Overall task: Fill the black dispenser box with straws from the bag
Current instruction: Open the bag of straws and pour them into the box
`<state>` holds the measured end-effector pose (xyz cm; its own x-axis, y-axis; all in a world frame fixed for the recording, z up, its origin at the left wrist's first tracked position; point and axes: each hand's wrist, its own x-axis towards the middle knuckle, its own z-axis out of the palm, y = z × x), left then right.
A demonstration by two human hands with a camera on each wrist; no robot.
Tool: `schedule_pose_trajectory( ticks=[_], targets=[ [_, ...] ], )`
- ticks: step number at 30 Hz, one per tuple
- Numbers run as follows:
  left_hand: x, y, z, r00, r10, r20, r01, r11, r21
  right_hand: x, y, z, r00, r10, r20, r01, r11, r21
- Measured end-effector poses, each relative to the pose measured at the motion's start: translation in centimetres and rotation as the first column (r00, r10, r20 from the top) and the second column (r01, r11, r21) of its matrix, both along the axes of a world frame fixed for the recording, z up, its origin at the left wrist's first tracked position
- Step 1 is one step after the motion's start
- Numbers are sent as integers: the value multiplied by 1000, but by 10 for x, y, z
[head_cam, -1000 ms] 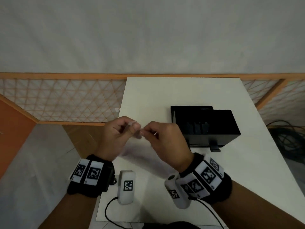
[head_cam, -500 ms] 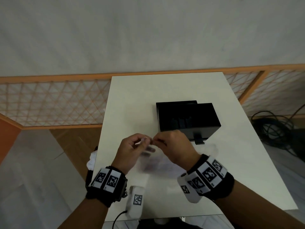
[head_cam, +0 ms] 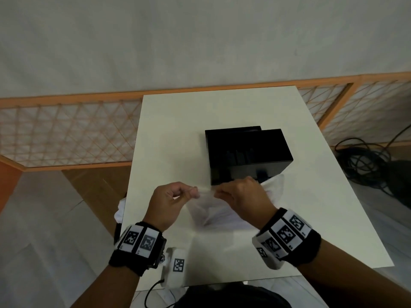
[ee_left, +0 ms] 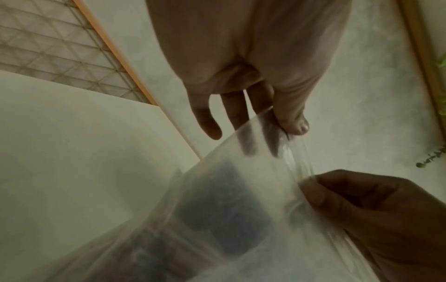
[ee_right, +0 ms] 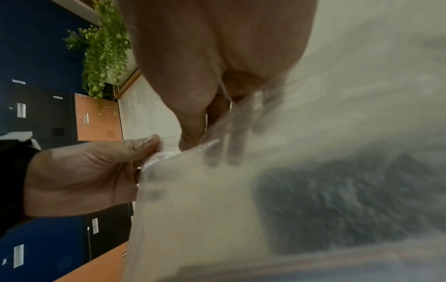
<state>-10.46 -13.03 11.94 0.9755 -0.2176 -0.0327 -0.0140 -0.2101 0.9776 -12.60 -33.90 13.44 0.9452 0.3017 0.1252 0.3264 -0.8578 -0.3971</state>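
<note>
Over table [head_cam: 173,130], hands pinching bag [head_cam: 213,210].

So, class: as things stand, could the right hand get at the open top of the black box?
Probably yes. The right hand is just in front of the black box, nothing standing between, but its grip is taken up pinching the bag, which the left hand also holds.

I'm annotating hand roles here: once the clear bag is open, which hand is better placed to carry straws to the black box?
Probably right. The right hand pinches the clear plastic bag just in front of the black dispenser box; the left hand is farther off.
</note>
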Motion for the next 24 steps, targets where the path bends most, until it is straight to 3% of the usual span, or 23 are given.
schedule_pose_trajectory(
  ticks=[2, 5, 7, 13, 19, 24],
  targets=[
    [6, 12, -2, 998, 56, 14, -56, 998, -19, 0, -12, -3, 995, -90, -39, 90, 996, 9],
    [21, 47, -1, 978, 207, 19, -204, 972, -114, -2, -51, -6, 940, -295, -173, 279, 954, -112],
    [27, 58, 1, 971, 237, -9, -235, 955, -183, -9, -69, -6, 920, -328, -216, 325, 944, -52],
    [28, 32, -4, 993, 118, -7, -118, 987, -105, 8, -13, 15, 982, -180, 56, 165, 963, 212],
    [27, 28, -3, 990, 139, -14, -139, 987, -76, 20, 67, 18, 961, -192, -200, 187, 981, -45],
    [35, 39, -3, 978, 206, -6, -206, 976, -75, 19, 54, -1, 947, -190, -261, 153, 976, -156]
  ],
)
